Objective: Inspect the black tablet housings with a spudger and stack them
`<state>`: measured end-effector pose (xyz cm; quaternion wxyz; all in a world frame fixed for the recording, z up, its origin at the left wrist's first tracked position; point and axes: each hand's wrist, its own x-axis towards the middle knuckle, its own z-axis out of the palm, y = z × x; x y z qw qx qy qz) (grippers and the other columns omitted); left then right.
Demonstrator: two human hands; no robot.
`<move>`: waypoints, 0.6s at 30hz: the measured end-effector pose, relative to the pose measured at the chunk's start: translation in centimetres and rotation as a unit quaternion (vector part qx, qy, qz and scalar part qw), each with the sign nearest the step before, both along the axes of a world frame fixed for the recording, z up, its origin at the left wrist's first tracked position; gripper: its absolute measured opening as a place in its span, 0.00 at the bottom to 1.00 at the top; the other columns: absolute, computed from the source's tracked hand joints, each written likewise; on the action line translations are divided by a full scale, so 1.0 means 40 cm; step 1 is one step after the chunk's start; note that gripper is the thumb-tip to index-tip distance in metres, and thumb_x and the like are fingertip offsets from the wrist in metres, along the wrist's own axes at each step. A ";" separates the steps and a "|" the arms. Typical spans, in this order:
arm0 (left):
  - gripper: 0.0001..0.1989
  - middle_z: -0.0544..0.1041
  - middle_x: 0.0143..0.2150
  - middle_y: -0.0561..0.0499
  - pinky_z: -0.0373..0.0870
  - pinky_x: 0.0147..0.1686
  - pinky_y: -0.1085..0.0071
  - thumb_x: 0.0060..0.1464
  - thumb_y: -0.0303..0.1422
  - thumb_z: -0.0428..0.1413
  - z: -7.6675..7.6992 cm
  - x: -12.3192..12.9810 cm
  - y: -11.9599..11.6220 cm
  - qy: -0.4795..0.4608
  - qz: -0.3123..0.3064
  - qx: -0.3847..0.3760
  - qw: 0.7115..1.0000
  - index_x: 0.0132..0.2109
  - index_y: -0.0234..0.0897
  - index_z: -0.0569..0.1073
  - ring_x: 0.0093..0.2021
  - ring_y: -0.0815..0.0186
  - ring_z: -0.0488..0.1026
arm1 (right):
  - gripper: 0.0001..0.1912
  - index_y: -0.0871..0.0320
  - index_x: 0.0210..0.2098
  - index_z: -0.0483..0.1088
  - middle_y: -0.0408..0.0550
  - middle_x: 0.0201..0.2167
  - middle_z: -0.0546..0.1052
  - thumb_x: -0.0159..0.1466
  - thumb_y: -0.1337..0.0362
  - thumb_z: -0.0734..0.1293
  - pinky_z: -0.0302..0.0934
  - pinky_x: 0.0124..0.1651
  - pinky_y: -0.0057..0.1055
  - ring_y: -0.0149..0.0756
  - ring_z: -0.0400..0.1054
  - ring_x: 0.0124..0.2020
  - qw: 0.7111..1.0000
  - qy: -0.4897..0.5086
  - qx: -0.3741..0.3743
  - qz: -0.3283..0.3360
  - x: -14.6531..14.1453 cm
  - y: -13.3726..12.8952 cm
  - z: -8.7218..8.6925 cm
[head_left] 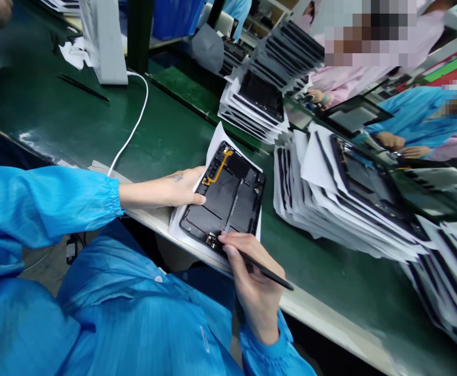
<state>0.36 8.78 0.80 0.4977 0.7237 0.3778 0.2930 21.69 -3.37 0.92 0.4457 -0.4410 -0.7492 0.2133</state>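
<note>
An opened tablet housing (222, 201) with black panels inside lies on a white paper sheet (214, 140) at the table's front edge. An orange flex cable (221, 168) runs along its upper left part. My left hand (181, 188) grips the housing's left edge, thumb on top, fingers hidden beneath. In my right hand (255, 266) is a slim black tool (269, 274), pen-like or tweezers, held in a pinch. Its tip is hidden by the fingers, close to a small metal part (212, 240) at the housing's lower edge.
Stacks of tablet housings with paper between them (346, 198) stand at the right, with another stack (252, 104) behind. A white cable (136, 122) crosses the green table (75, 130) from a white stand (105, 42). Black tweezers (83, 87) lie at left. Co-workers sit across and at left.
</note>
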 end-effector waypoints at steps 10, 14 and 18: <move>0.30 0.77 0.56 0.45 0.71 0.56 0.60 0.50 0.31 0.60 -0.014 -0.004 -0.003 0.035 0.013 0.006 0.999 0.61 0.34 0.68 0.55 0.55 0.75 | 0.13 0.53 0.43 0.77 0.44 0.39 0.80 0.67 0.76 0.66 0.69 0.49 0.32 0.34 0.75 0.42 1.000 -0.003 0.027 -0.006 -0.002 -0.012 -0.009; 0.29 0.79 0.54 0.48 0.73 0.53 0.63 0.51 0.30 0.59 0.009 -0.009 0.052 0.027 -0.014 0.054 0.998 0.62 0.35 0.70 0.52 0.57 0.76 | 0.12 0.54 0.43 0.76 0.46 0.38 0.80 0.67 0.75 0.65 0.70 0.46 0.30 0.34 0.74 0.41 0.995 0.040 0.078 -0.054 0.012 -0.022 -0.010; 0.29 0.76 0.59 0.49 0.66 0.60 0.62 0.53 0.27 0.56 0.128 -0.003 0.231 0.049 0.006 0.171 0.984 0.63 0.37 0.69 0.60 0.54 0.72 | 0.11 0.53 0.42 0.77 0.46 0.35 0.80 0.67 0.72 0.65 0.71 0.40 0.28 0.35 0.75 0.38 0.990 0.055 0.108 -0.075 0.027 -0.018 -0.018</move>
